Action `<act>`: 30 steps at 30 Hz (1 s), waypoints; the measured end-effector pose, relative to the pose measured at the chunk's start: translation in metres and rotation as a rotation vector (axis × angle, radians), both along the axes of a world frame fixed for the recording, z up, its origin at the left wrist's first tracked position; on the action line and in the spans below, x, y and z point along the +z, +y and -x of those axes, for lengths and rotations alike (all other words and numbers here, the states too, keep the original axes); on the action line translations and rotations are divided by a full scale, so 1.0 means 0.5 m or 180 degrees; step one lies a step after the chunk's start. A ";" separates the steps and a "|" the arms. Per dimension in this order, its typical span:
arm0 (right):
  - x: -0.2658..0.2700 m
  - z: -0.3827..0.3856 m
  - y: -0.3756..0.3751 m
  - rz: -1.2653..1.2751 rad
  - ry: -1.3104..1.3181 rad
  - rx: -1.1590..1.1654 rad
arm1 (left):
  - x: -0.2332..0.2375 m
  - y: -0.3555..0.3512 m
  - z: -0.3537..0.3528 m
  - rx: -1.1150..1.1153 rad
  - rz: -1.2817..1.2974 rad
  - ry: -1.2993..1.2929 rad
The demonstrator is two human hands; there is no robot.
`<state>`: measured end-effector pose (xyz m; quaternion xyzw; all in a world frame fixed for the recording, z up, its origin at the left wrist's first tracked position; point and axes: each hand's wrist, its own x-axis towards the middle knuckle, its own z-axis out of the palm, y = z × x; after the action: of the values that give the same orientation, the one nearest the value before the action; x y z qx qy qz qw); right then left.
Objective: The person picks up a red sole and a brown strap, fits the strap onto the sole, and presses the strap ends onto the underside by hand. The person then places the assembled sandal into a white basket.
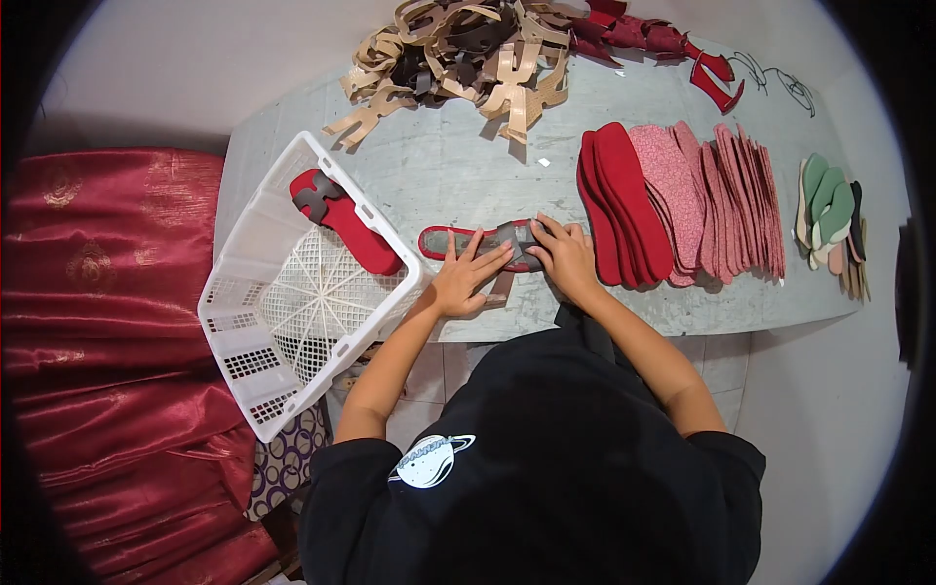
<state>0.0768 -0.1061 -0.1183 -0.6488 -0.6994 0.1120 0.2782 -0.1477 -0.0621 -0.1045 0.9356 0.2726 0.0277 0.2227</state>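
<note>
A sandal sole with a red rim and a greyish middle lies flat near the table's front edge. Across its right part sits a dark brown strap. My left hand rests flat on the sole, fingers spread, its fingertips reaching the strap's left side. With bent fingers, my right hand grips the strap's right side; its exact hold is partly hidden. A brownish strip shows below the sole by my left hand.
A white plastic basket holding a red sandal tilts at the left. Red soles and pink soles stand in rows at right. Beige and brown straps pile up behind. Green pieces lie far right.
</note>
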 end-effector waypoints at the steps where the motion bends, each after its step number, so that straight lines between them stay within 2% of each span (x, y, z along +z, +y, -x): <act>1: 0.000 0.000 0.000 -0.0005 0.0007 0.0000 | 0.002 0.001 0.001 -0.0054 -0.0010 0.0039; 9: 0.004 -0.002 -0.001 0.0011 0.0008 0.0011 | 0.002 0.001 0.000 -0.0138 -0.0141 -0.0001; 18: 0.003 -0.002 0.000 0.0073 0.0025 0.0019 | -0.034 -0.004 -0.004 0.0145 -0.0355 -0.0021; 20: 0.004 -0.003 0.000 0.0062 0.0015 0.0019 | -0.040 -0.002 -0.010 0.0193 -0.0799 -0.0246; 30: 0.004 -0.002 0.000 -0.0027 -0.0023 0.0030 | -0.042 0.006 -0.018 0.0027 -0.1269 -0.0336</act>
<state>0.0776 -0.1060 -0.1165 -0.6447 -0.7039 0.1080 0.2779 -0.1388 -0.0590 -0.1254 0.9572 0.2536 0.1310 0.0469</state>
